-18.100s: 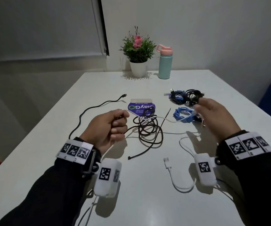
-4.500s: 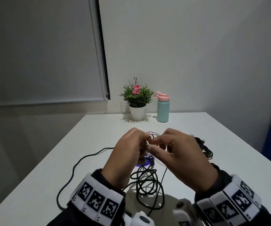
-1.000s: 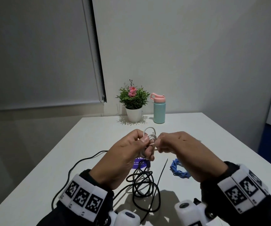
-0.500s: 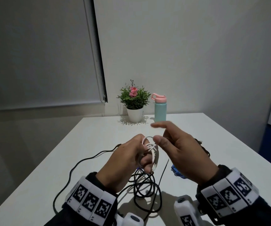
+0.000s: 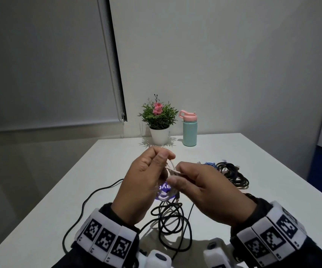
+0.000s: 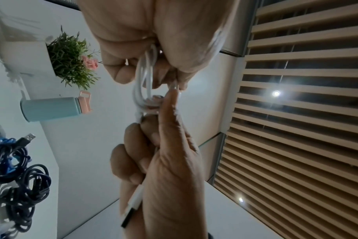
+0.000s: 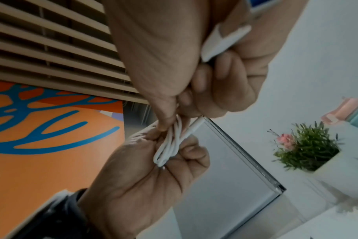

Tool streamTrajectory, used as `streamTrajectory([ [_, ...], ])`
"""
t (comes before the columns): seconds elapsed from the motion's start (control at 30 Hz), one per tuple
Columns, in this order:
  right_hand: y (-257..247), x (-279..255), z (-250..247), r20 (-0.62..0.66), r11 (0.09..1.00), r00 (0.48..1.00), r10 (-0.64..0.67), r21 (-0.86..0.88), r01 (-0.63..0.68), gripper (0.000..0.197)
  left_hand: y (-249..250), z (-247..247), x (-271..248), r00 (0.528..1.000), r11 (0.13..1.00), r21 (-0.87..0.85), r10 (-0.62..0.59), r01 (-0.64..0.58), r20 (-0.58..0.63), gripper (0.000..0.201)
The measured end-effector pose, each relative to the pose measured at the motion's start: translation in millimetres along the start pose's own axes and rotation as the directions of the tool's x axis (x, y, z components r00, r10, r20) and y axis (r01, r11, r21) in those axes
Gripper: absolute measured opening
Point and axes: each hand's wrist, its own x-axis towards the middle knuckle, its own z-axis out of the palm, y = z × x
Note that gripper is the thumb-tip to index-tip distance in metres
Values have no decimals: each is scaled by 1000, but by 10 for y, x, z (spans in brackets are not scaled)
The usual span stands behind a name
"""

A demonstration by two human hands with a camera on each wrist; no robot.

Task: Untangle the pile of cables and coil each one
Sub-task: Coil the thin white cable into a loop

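Note:
A small white cable coil [image 5: 172, 169] is held above the table between both hands. My left hand [image 5: 163, 163] grips the coil's loops [image 6: 143, 80] between thumb and curled fingers. My right hand [image 5: 177, 178] pinches the cable's tail at the coil [image 7: 170, 145], and the tail's white USB plug [image 6: 133, 208] lies in its palm. A loose black cable [image 5: 171, 223] lies in tangled loops on the white table [image 5: 253, 190] below the hands, with a long strand running out to the left.
Coiled black cables [image 5: 231, 173] and a blue coil [image 5: 209, 163] lie at the right. A purple card [image 5: 164, 190] sits under the hands. A potted plant [image 5: 159, 120] and a mint bottle [image 5: 189, 130] stand at the table's far edge.
My right hand's index finger, stretched out half a second ago, has curled in, and the hand now pinches the white cable beside the coil. The left hand keeps its grip.

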Motion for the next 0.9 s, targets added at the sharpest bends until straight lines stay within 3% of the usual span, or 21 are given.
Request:
streamTrajectory([
  [0.13, 37, 4, -136, -7, 985, 1000, -17, -172, 15, 35, -8, -48, 12, 995, 974, 214, 67, -81, 73, 23],
  [0.27, 106, -22, -228, 77, 941, 997, 10, -337, 17, 34, -9, -91, -19, 959, 941, 339, -99, 3, 266, 32],
  [0.37, 100, -35, -261, 144, 929, 990, 14, -368, 40, 34, 20, -92, -60, 919, 877, 480, -182, -10, 351, 42],
  [0.47, 97, -33, -293, 129, 958, 991, 20, -285, 18, 32, 51, -85, -68, 921, 847, 529, -164, -52, 353, 35],
  [0.57, 111, -38, -333, 58, 996, 994, 92, 13, -93, 20, 57, -50, -77, 928, 856, 514, -144, -58, 345, 23],
  [0.73, 154, -46, -450, 61, 939, 993, 96, 325, -111, 14, 94, 22, -98, 958, 826, 555, -70, -102, 280, 42],
  [0.83, 196, -18, -433, -35, 948, 993, 110, 304, -94, 11, 115, 99, -130, 962, 885, 453, -25, -106, 273, 44],
  [0.9, 204, -1, -397, -25, 950, 991, 132, 290, -119, 13, 105, 121, -143, 963, 947, 315, -19, -69, 268, 43],
])
